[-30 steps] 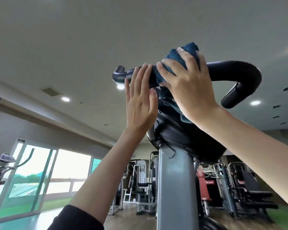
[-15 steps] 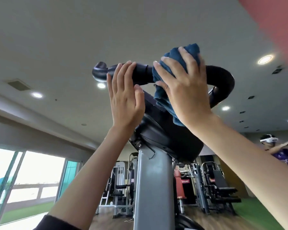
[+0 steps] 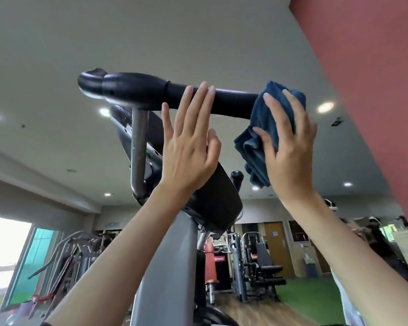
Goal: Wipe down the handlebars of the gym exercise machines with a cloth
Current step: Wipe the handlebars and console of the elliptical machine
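A black handlebar [image 3: 137,91] of an exercise bike runs across the upper middle, seen from below. My right hand [image 3: 290,147] holds a folded dark blue cloth [image 3: 264,128] against the bar's right part, fingers spread over it and thumb pressing the cloth's lower fold. My left hand [image 3: 189,147] is raised with straight fingers, their tips touching the bar's middle. The bar's right end is hidden behind the cloth and hand.
Below the bar sit the bike's black console [image 3: 212,198] and grey post [image 3: 167,267], with a metal support tube [image 3: 138,147]. A red pillar [image 3: 375,90] fills the right side. Weight machines [image 3: 257,257] stand behind; a person [image 3: 372,234] is at the right.
The view swung right, showing the bar's left end larger. My right hand slid the cloth rightward along the bar. My left hand stays flat against the bar, further from the cloth.
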Motion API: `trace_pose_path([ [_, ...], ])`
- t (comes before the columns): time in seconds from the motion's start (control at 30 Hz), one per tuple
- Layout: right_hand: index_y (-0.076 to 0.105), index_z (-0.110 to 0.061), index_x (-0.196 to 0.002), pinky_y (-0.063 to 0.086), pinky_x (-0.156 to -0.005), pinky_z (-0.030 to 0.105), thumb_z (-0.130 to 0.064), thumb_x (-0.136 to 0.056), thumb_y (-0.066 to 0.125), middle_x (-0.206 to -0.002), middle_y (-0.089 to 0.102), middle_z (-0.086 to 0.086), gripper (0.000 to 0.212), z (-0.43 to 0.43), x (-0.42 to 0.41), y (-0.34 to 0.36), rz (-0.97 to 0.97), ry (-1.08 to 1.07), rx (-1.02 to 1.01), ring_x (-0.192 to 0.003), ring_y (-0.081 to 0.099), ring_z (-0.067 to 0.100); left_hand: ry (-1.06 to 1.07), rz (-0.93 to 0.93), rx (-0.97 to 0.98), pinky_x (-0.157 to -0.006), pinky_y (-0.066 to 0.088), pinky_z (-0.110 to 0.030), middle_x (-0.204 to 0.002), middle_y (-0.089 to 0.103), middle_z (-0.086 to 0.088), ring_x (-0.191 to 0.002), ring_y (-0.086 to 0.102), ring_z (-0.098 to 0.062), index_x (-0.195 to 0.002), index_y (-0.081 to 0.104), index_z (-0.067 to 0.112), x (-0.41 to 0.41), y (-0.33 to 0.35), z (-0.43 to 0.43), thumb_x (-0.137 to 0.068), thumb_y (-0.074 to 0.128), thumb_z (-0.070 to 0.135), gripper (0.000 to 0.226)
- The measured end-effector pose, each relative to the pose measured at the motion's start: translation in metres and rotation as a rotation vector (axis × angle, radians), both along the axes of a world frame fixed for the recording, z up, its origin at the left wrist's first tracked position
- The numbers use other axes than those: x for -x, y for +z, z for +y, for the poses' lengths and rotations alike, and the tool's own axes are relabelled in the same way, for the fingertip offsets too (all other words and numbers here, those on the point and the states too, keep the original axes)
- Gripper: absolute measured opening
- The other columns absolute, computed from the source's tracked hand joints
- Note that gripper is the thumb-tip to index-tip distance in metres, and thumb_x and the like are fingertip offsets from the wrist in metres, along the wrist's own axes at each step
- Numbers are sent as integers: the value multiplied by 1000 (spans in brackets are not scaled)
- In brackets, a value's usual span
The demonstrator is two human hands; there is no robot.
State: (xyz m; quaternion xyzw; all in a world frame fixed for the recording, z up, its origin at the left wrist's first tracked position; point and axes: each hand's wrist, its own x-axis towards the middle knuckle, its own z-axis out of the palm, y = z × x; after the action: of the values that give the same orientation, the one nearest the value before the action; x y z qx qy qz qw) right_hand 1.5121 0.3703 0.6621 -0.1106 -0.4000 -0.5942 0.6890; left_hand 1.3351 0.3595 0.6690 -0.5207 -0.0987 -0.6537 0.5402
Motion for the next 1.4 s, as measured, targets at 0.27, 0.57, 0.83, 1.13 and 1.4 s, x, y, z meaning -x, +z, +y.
trace_pose_path([
  [0.27,45,-10,-139,21,-119,36,-26,-99,53,-144,41,13,44,-11,6,7,-64,-30,-58,-133,37,37,-103,-12,27,-118,-7,-46,-157,21,-11,-147,8,-22,-149,23,6,-11,-6,2,-87,36,18,64],
  [0.57,36,-7,-141,33,-113,48,-16,-99,54,-147,28,11,47,4,-9,3,-102,-57,-51,-136,31,34,-233,35,233,-120,-7,-35,-159,11,-8,-147,0,-14,-151,11,8,-54,-61,37,-88,29,22,66],
  [0.83,26,-8,-150,31,-114,49,-8,-98,55,-151,33,17,59,-19,-83,-22,-215,-745,4,-137,32,42,-178,-132,444,-118,-12,-38,-161,8,-6,-148,-4,-14,-152,7,10,-90,-74,58,-90,17,29,66],
  [1.13,28,-7,-150,3,-116,57,-12,-95,44,-159,19,9,57,-31,-82,-9,-225,-1620,-156,-144,14,29,-64,-262,418,-118,-7,-37,-156,24,-14,-146,14,-22,-148,26,1,-94,-71,76,-87,25,23,65],
  [1.4,2,9,-147,-9,-112,53,-25,-96,40,-158,4,24,73,7,-33,-12,24,-1968,54,-147,3,37,47,-356,336,-118,-8,-32,-156,24,-9,-146,12,-15,-147,26,0,-91,-69,93,-86,38,16,65],
])
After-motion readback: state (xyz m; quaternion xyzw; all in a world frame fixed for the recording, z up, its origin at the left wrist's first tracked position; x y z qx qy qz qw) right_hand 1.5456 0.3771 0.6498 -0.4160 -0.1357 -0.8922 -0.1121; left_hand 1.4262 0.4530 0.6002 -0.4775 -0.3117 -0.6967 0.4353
